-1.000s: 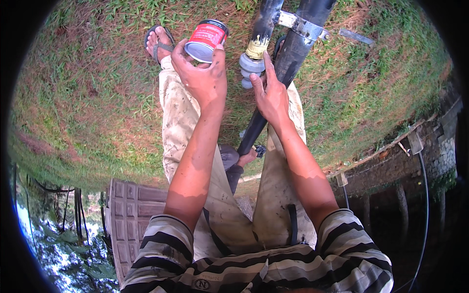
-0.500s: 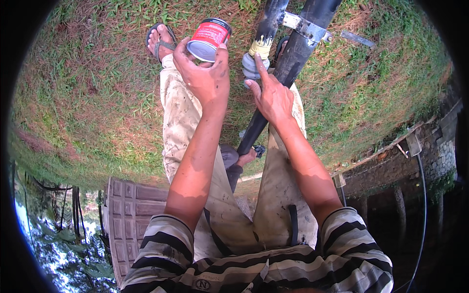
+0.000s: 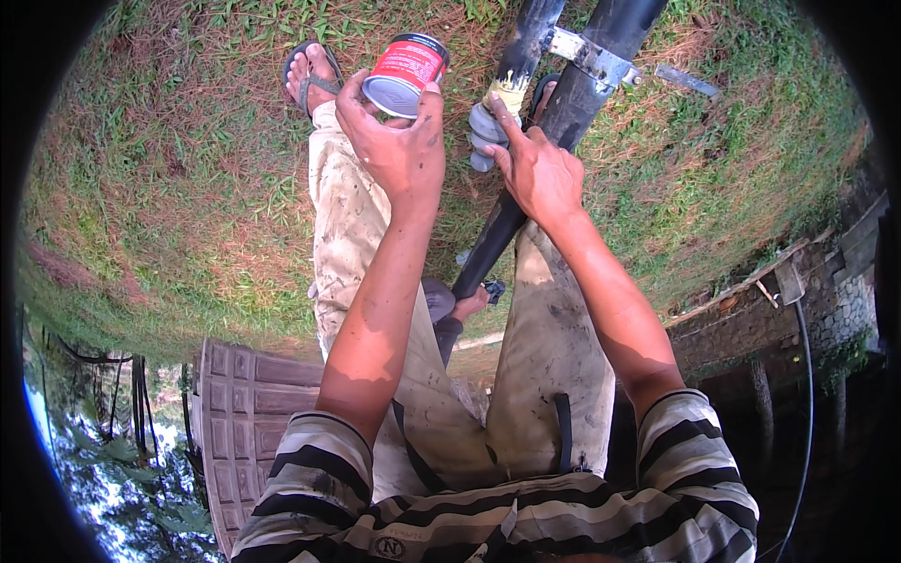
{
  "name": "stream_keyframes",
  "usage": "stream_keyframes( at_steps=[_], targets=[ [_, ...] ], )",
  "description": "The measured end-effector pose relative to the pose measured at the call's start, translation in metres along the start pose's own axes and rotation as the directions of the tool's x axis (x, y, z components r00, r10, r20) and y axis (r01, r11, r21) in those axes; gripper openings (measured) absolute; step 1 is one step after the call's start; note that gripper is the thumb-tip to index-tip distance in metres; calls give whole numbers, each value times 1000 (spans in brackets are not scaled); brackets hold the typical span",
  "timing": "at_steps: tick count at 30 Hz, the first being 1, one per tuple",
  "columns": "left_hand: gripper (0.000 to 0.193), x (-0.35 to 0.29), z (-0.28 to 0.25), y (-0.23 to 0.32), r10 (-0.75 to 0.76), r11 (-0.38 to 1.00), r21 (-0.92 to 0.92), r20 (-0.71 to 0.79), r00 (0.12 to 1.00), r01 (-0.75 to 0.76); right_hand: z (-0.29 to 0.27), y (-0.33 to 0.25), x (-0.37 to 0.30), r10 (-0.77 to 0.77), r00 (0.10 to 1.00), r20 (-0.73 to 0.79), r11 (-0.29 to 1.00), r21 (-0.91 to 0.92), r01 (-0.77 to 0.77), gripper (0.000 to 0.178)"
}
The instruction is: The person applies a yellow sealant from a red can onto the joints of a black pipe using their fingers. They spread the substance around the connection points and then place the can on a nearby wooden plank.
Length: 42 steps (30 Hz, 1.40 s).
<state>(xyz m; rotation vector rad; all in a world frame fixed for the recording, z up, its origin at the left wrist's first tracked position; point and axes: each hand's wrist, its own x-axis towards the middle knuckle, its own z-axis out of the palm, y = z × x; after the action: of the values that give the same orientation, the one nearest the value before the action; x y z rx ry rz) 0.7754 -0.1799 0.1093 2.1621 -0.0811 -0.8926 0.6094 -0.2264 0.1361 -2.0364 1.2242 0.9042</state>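
My left hand [image 3: 402,159] is closed around a red can [image 3: 408,64], tilted so its grey round end faces me. Just to the right, my right hand [image 3: 546,180] has its index finger and thumb stretched out and holds nothing. That fingertip touches a band of yellowish paste [image 3: 510,95] around the end of a thinner black pipe [image 3: 529,42]. A grey ribbed fitting [image 3: 482,133] sits at that end, partly hidden by my right hand. A thick black pipe [image 3: 574,105] runs slantwise beside it, partly behind this hand, with a metal clamp [image 3: 591,58] joining the two.
A flat metal strip [image 3: 687,80] lies on the grass [image 3: 188,188] to the right. Between my legs, another person's hand [image 3: 472,305] is near the lower end of the thick pipe. A panelled wooden door [image 3: 258,403] stands lower left.
My right hand has shifted slightly right, its fingertip still at the paste. The pipes have moved a little right, and the grey fitting looks more tilted. The left hand and can have barely moved.
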Motion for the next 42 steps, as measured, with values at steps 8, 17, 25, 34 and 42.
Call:
stream_keyframes(
  at_steps=[8, 17, 25, 34, 42],
  targets=[
    [73, 2, -2, 2, -16, 999, 33, -11, 1000, 16, 2, 1, -14, 89, 988, 123, 995, 31, -93, 77],
    [72, 2, -3, 0, -9, 1000, 23, -5, 1000, 9, 26, -16, -16, 333, 933, 137, 895, 264, -359, 86],
    [73, 0, -3, 0, 5, 1000, 28, 0, 1000, -5, 46, -13, -2, 252, 944, 215, 396, 867, -303, 99],
    [74, -2, -2, -3, 3, 1000, 17, 6, 1000, -3, 51, -16, -13, 236, 957, 171, 749, 595, -291, 96],
    [76, -3, 1, -10, 0, 1000, 18, 26, 1000, 0, 37, -18, -13, 236, 963, 132, 892, 363, -268, 90]
  ],
)
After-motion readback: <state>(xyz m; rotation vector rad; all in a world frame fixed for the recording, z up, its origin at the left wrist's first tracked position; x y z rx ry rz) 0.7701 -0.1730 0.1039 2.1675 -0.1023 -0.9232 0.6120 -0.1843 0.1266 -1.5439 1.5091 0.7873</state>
